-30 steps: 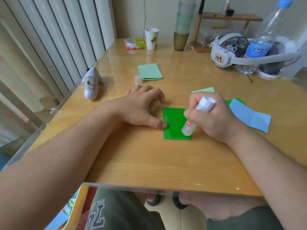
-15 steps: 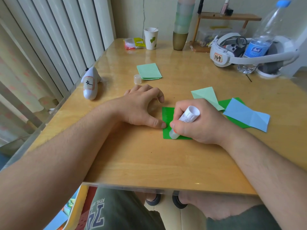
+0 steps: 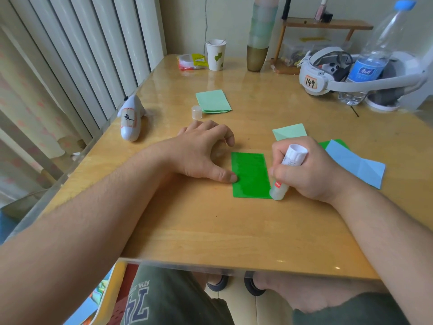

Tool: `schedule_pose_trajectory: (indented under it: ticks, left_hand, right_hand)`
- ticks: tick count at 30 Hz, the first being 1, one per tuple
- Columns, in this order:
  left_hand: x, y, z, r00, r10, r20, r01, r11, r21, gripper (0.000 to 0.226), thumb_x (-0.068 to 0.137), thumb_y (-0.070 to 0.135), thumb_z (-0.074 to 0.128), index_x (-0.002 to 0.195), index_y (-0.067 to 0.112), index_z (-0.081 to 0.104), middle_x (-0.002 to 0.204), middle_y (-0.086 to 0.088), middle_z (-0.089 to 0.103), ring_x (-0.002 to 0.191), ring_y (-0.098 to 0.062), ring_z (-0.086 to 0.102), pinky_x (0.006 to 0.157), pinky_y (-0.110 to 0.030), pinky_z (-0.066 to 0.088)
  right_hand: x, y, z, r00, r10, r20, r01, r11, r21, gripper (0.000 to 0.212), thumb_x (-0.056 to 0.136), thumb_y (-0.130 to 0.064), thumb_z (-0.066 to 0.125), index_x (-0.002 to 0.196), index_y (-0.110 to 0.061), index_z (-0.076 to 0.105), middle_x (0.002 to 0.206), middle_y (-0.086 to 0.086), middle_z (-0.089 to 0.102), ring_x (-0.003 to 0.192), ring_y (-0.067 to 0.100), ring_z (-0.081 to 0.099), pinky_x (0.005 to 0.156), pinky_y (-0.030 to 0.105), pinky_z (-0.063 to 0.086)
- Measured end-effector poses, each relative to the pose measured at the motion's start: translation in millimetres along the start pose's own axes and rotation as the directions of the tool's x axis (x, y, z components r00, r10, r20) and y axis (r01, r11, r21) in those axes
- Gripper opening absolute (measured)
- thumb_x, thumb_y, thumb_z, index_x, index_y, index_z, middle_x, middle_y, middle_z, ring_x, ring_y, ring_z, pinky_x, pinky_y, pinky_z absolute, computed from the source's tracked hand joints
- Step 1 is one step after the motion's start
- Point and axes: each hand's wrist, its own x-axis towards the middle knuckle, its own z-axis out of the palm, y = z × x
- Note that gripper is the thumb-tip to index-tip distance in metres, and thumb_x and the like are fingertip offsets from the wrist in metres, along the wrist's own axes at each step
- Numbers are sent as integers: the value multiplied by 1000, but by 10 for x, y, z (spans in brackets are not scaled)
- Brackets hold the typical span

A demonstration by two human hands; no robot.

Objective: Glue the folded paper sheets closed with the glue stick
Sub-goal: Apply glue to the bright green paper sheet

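Both hands were working on the dark green sheet [image 3: 250, 175] in the middle of the wooden table [image 3: 210, 231]. The left hand [image 3: 201, 152] rested beside the sheet with its fingers loosely bent, holding nothing, and its thumb tip pressed on the left edge of the paper to keep it in place. The right hand [image 3: 307, 170] had its fingers wrapped around the glue stick [image 3: 287, 172], which was tilted, its glue end down at the lower right corner of the sheet.

Half a second earlier the glue end was at the lower left part of the sheet, near the thumb; now it had travelled back to the right corner, and the right hand no longer covered the paper. The green surface looked shiny and streaked, so I judge that most of it was already covered with glue and that this stroke was one of the last before closing the sheet.

More sheets waited near the right hand: a light green sheet [image 3: 290, 132], another green one under it, and a blue sheet [image 3: 356, 164]. A stack of light green folded sheets [image 3: 213, 100] lay further away, with the cap of the glue stick [image 3: 196, 112] just beside it.

About containers: the paper cup [image 3: 216, 55] at the far edge seemed to hold thin sticks, though they were too small to be sure. The plastic bottle [image 3: 372, 57] on the right had a little water at the bottom. A clear plastic box [image 3: 295, 50] under the small shelf held small things that I could not identify.
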Motion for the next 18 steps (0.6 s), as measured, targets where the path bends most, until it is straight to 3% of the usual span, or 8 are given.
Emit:
schedule_pose_trajectory:
  ticks: [2,4,6,8,13,16,18]
  left_hand:
    - [3,-6,-1,1000,2,1,-2,1000,4,82,50,89,61,120,50,44,129,16,39,126,-17,32,117,-48,28]
    - [5,-12,5,1000,7,-1,-7,1000,6,82,50,89,61,120,50,44,128,15,39,126,-18,32,117,-49,29]
    - [8,-21,10,1000,9,-7,-9,1000,-2,81,51,89,62,119,49,44,127,16,41,125,-17,33,117,-50,30]
    - [12,-45,-5,999,11,-31,-13,998,-55,78,53,87,64,118,49,45,124,17,43,123,-16,36,116,-48,32]
    - [21,-143,-53,994,67,-91,-84,976,-199,63,71,54,87,119,43,48,124,8,46,116,-13,47,107,-34,42]
    - [21,-134,-35,992,81,-93,-97,978,-186,66,61,56,78,118,43,45,123,8,47,114,-14,46,104,-32,43]
    - [24,-110,-16,994,68,-84,-81,982,-170,72,55,63,70,117,44,41,124,9,46,116,-15,43,107,-34,41]
  right_hand:
    - [19,1,-22,998,-24,-53,30,993,118,24,69,-11,63,52,-13,47,49,-6,42,51,8,35,51,24,30]
    - [43,-1,-39,989,-33,-143,62,977,204,23,69,-12,64,56,-5,47,50,-2,42,52,9,35,51,21,31]
    - [77,-14,-66,971,-14,-240,67,974,215,24,72,-10,62,62,5,47,50,-5,44,52,6,38,50,17,32]
    - [126,-64,-105,958,2,-287,52,982,181,21,75,-11,62,66,4,51,52,-10,49,53,5,41,51,16,35]
    - [279,-276,-219,986,49,-159,-24,988,155,23,90,-27,78,78,-12,66,56,-13,60,52,-2,47,53,11,36]
    - [392,-358,-168,993,84,-82,-72,988,134,34,81,-45,78,81,-12,68,57,-13,57,54,3,42,54,17,35]
    - [482,-334,-66,993,88,-79,-82,993,83,25,82,-33,87,82,-14,70,65,-10,60,60,6,48,61,23,39]
